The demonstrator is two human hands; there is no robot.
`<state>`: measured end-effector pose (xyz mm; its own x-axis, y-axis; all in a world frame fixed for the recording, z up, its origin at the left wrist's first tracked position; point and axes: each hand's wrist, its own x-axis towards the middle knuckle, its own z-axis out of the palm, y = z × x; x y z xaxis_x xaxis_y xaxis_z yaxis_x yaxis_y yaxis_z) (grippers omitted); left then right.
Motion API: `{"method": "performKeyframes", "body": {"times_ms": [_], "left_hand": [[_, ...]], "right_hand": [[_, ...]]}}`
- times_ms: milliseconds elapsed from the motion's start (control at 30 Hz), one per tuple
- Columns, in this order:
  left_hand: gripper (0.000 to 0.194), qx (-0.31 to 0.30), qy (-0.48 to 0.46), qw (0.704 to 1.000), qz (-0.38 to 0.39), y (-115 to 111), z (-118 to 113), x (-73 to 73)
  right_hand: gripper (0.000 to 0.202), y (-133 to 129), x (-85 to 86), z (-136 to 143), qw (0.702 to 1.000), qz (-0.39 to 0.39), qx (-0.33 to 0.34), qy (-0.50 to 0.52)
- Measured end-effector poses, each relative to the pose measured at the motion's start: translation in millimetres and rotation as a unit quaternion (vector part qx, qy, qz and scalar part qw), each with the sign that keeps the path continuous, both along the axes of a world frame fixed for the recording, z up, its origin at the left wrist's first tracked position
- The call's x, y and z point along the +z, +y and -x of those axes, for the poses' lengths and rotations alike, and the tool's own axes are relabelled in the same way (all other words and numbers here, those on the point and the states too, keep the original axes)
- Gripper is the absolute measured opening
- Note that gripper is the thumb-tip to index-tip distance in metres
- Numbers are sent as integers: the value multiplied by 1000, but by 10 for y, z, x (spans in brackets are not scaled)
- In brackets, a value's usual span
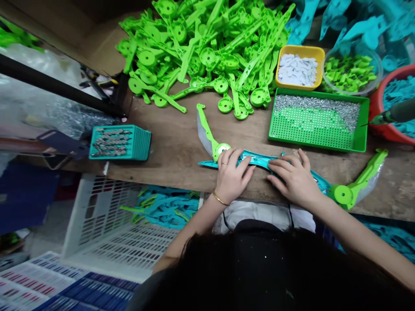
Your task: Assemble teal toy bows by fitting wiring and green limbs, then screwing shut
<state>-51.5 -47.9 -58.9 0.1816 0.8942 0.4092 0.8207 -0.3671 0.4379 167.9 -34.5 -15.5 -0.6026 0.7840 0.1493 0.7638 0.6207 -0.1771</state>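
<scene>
A long blue plastic part (259, 159) lies across the front of the wooden table. A green arm with a round hub and a clear grey blade (207, 131) joins its left end; a similar green arm (359, 185) joins its right end and angles up to the right. My left hand (232, 172) rests over the left part of the blue piece, fingers bent and somewhat apart, with the fingertips on it. My right hand (293, 175) lies over the middle, its fingertips pressing on the piece. What is under the fingers is hidden.
Behind lie a heap of green arms (201, 52), a yellow tray of white pieces (300, 49), a green tray of screws (317, 146) and a red tub (378, 106). A screwdriver (395, 113) hangs at right. Stacked teal trays (142, 144) and a white crate (73, 224) are left.
</scene>
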Motion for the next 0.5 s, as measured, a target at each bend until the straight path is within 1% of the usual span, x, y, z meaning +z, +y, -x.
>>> {"method": "performKeyframes", "body": {"times_ms": [100, 167, 200, 233, 300, 333, 400, 433, 467, 500], "left_hand": [[19, 16, -58, 998, -13, 32, 156, 48], [17, 46, -69, 996, -25, 148, 269, 108], [18, 56, -58, 996, -24, 243, 311, 143], [19, 58, -35, 998, -13, 363, 336, 182], [24, 44, 39, 998, 39, 665, 331, 258], [32, 34, 81, 993, 76, 834, 307, 291], [54, 30, 150, 977, 148, 1174, 246, 339], [60, 31, 173, 969, 175, 1330, 221, 352], [62, 33, 188, 963, 191, 1466, 206, 359], [59, 35, 197, 959, 199, 1579, 202, 363]], "right_hand": [[22, 38, 94, -57, 999, 2, 1, 35], [20, 140, 176, -100, 999, -7, -11, 53], [20, 217, 216, -110, 998, -10, -17, 59], [20, 311, 250, -104, 998, -11, -20, 65], [21, 533, 293, -34, 997, 7, -14, 72], [23, 656, 299, 32, 997, 26, -7, 76], [26, 916, 279, 202, 994, 62, 6, 86], [26, 1054, 261, 292, 993, 72, 8, 92], [26, 1201, 243, 377, 992, 75, 6, 97], [26, 1360, 234, 449, 992, 69, -3, 101]]}}
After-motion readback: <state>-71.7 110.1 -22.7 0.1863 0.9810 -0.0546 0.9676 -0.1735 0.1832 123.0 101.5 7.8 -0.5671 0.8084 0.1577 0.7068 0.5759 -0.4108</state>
